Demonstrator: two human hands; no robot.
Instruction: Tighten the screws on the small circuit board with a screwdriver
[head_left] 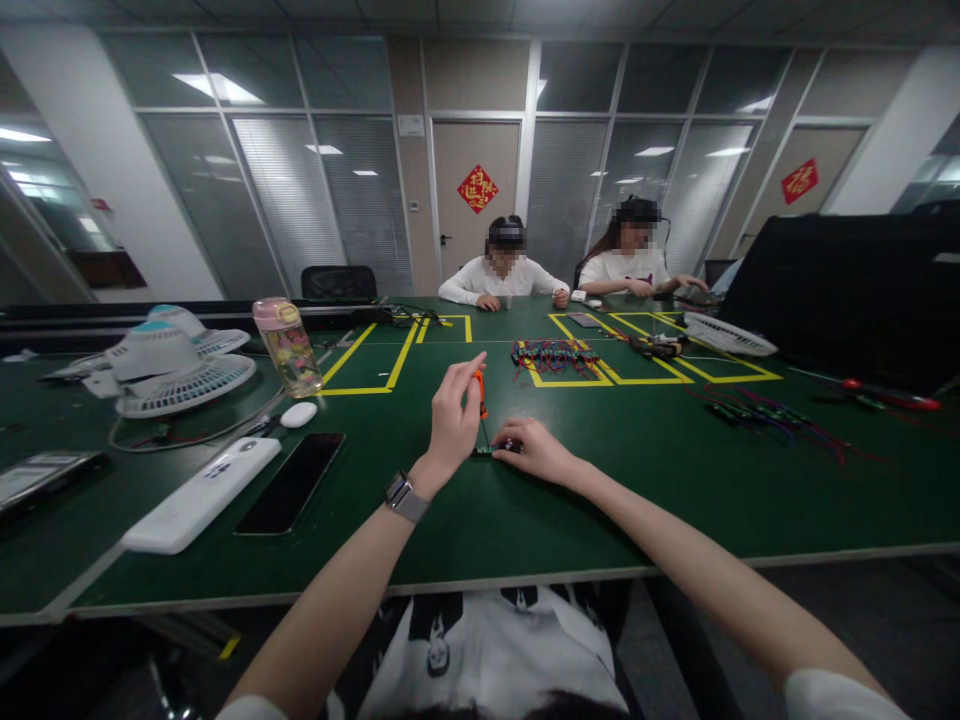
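Observation:
My left hand, with a watch on its wrist, is closed round an orange-handled screwdriver held upright, tip down on a small dark part lying on the green table. My right hand rests on the table with its fingers pinched on that part, holding it down. The part is small and partly hidden by my fingers.
A pile of coloured wired parts lies in a yellow-taped box beyond my hands; more wires lie to the right. To the left are a black phone, a white power bank, a bottle and fans. Two people sit at the far edge.

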